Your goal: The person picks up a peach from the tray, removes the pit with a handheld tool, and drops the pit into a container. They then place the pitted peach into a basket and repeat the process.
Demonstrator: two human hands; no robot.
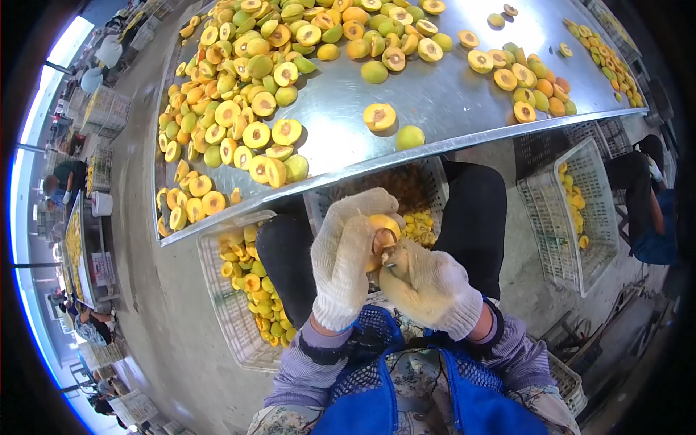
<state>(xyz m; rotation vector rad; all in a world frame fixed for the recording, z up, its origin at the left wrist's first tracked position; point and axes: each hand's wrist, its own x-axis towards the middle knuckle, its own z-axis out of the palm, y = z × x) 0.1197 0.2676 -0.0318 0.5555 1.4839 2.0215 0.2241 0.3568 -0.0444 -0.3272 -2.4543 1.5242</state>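
My left hand (342,254), in a whitish knit glove, is closed around a halved yellow peach (386,223), its brownish pit hollow turned toward my right hand. My right hand (435,291), in a soiled glove of the same kind, is closed on a small metal tool (390,265) whose tip is at the fruit. Most of that tool is hidden by the fingers. Both hands are above a crate (441,181) between my knees, which holds peach pieces and brown scraps. Just past the hands, a peach half (379,117) lies cut side up on the metal table (333,130).
A large heap of halved peaches (243,87) covers the table's left part; smaller groups lie to the right. Crates with peach pieces stand on the floor at left (225,297) and right (580,254). A seated person (652,196) is at the far right; other people work at left.
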